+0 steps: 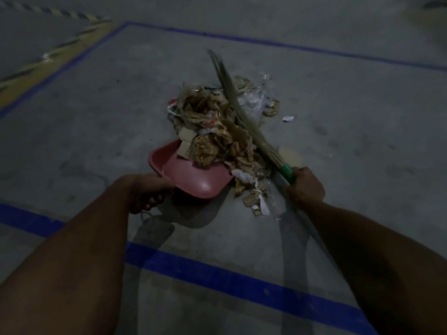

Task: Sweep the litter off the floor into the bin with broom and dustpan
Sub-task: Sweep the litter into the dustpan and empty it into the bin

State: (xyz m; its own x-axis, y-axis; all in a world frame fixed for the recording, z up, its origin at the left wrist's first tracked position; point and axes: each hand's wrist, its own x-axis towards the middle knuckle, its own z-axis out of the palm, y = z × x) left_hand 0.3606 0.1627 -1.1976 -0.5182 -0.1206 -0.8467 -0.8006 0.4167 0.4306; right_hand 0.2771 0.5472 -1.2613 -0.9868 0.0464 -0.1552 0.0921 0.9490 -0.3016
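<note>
A red dustpan [193, 176] rests tilted on the grey concrete floor, its mouth against a heap of litter [217, 126] made of torn cardboard, paper and clear plastic wrap. Part of the heap lies in the pan. My left hand [147, 192] grips the dustpan's handle from behind. My right hand [306, 186] holds the broom [242, 110] by its green-wrapped neck, and the straw bristles lie across the right side of the heap, pointing away from me. Small cardboard scraps [256, 204] lie between the pan and my right hand. The bin is out of view.
Blue painted lines [217, 274] frame a rectangle on the floor around the heap. A yellow strip with black hazard stripes [48, 61] runs at the far left. One white paper scrap [287, 118] lies right of the heap. The scene is dim.
</note>
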